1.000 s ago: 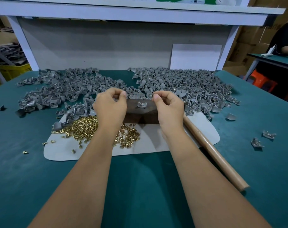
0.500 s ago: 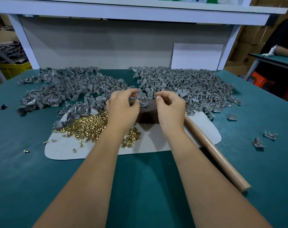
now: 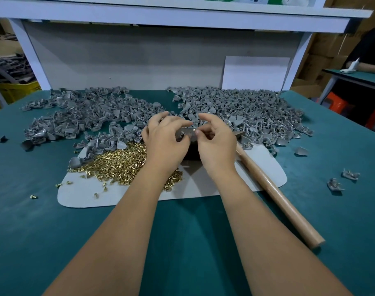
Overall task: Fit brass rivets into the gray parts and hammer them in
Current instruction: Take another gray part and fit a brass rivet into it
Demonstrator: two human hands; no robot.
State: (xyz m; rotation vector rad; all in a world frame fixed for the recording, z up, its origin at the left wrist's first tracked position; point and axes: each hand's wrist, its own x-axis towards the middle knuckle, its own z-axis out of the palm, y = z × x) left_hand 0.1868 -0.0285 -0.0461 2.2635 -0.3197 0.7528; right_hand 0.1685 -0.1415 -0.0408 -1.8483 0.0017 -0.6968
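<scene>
While both hands meet over the dark block [image 3: 192,150], a gray part [image 3: 187,131] sits pinched between them.

Left hand [image 3: 166,142] has its fingers curled onto the gray part's left side, and right hand [image 3: 216,144] nips the part's right edge with thumb and fingertip; whether a rivet is in there, too small to tell. Brass rivets [image 3: 122,165] lie heaped just left of the block on the pale mat [image 3: 225,184]. Gray parts [image 3: 235,110] pile up behind the block. Right of the block, the hammer [image 3: 276,195] rests on the green surface [image 3: 342,210], handle angled toward the person.

Teal bench [image 3: 342,210], white shelf [image 3: 182,17] above, gray backboard [image 3: 129,58].
</scene>
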